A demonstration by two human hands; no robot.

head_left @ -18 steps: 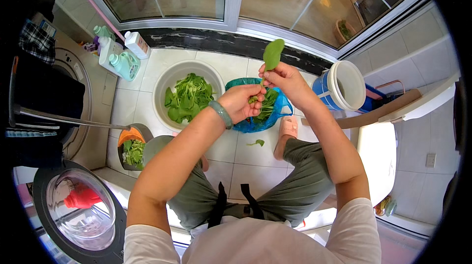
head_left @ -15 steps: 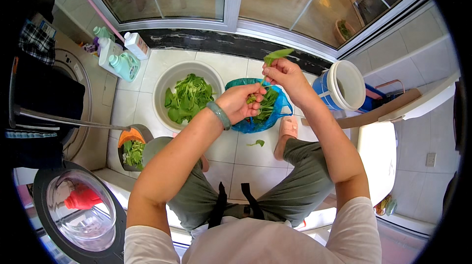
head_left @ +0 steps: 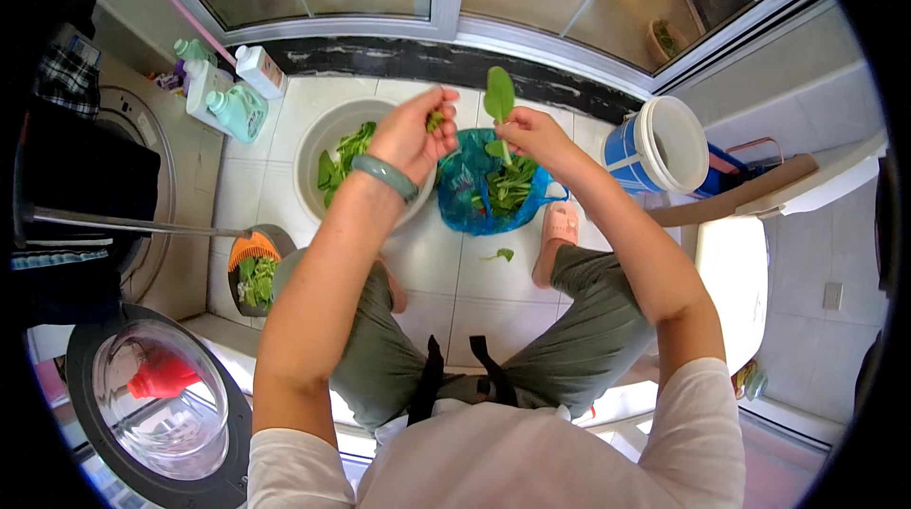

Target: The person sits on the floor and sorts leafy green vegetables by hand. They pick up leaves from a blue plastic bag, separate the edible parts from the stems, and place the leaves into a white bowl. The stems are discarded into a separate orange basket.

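the green leaf [head_left: 499,94] stands up tall on its pale stalk, pinched in the right hand [head_left: 533,136]. it is up in the air above the blue bag [head_left: 465,188] of greens. a moment ago the two hands were close together on this leaf, right over the bag. now they have pulled apart. the left hand [head_left: 410,134] has swung out to the left, over the rim of the grey bowl [head_left: 318,144], and its fingers are curled shut on a small green bit [head_left: 435,120]. so it looks like a piece has come off the leaf, and the plucked piece now hangs above the bowl where other picked leaves lie.

the left wrist has a pale green bangle [head_left: 383,174] on it. the bowl sits on the tiled floor [head_left: 432,272], touching the blue bag beside it. one loose leaf [head_left: 500,255] lies on the floor in front of the bag, near a pink slipper [head_left: 555,224].

to the left of the person's knee there is a small bin [head_left: 254,272] with an orange edge and green scraps inside. a blue and white bucket [head_left: 655,146] lies tipped to the right of the bag. bottles [head_left: 232,101] stand by the wall at the top left, and a round washer door [head_left: 157,405] hangs open at the bottom left.
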